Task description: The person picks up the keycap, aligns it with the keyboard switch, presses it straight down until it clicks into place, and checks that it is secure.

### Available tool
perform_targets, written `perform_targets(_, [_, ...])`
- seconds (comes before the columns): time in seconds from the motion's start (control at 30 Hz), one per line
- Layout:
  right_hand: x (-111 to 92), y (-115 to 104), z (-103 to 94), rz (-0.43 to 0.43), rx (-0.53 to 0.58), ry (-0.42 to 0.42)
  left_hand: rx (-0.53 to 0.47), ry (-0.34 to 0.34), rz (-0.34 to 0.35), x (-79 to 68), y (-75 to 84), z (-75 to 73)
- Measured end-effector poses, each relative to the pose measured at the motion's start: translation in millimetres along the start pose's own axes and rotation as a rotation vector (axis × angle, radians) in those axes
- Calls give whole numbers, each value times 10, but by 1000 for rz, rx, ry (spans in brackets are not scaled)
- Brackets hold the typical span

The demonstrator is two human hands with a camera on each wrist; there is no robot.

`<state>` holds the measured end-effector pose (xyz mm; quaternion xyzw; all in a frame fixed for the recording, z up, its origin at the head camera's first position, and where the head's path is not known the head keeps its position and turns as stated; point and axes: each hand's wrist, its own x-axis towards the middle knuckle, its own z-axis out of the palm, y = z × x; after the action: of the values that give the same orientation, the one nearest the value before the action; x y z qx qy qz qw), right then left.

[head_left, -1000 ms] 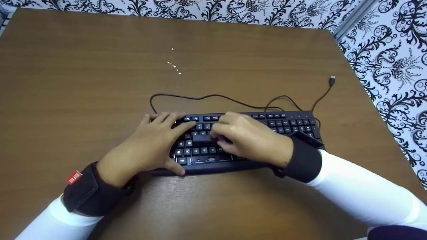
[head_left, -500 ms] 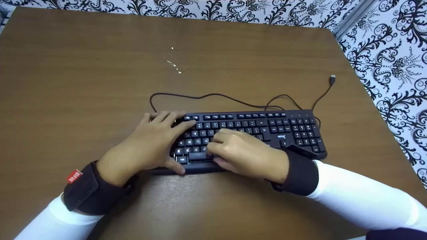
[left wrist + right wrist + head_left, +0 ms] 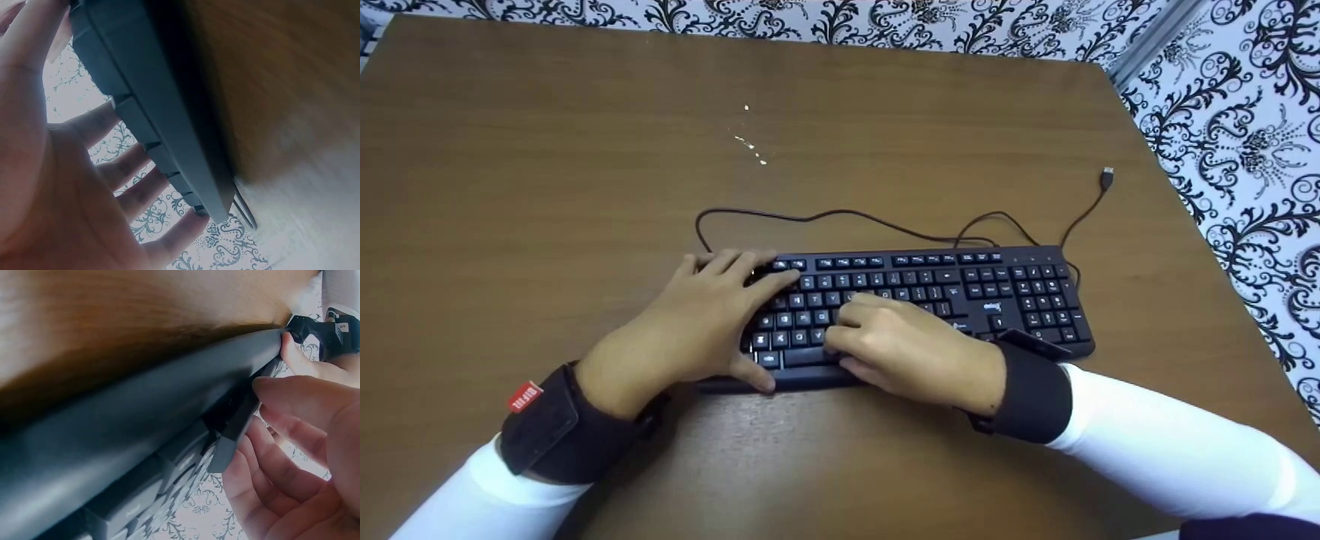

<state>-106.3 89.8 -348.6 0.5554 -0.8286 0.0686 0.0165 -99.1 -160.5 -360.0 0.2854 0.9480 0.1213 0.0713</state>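
Note:
A black keyboard (image 3: 825, 259) lies flat on the wooden table, its long side facing me. My left hand (image 3: 690, 326) rests spread over its left end, thumb at the front edge and straight fingers reaching the back corner. Seen from the left wrist, those fingers (image 3: 132, 166) touch the sides of the keys. With thumb and fingers, my right hand (image 3: 911, 349) pinches the space bar (image 3: 808, 356) over the front row. In the right wrist view the space bar (image 3: 226, 453) stands tilted above its slot. Its right part is hidden by my hand in the head view.
A thin black cable (image 3: 825, 215) loops behind the keyboard and ends in a USB plug (image 3: 1106, 180) at the right. Small pale specks (image 3: 750, 146) mark the table (image 3: 547, 150) farther back. Patterned wallpaper (image 3: 1260, 150) borders the table behind and to the right.
My right hand has brought the space bar down toward me, from over the middle key rows to its slot in the front row. The left hand stays in place.

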Motion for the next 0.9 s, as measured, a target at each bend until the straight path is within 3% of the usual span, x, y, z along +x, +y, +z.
perform_targets(0.9, [-11,-3,46,4,-25,31,13,8,-1,-1,-1,-6])
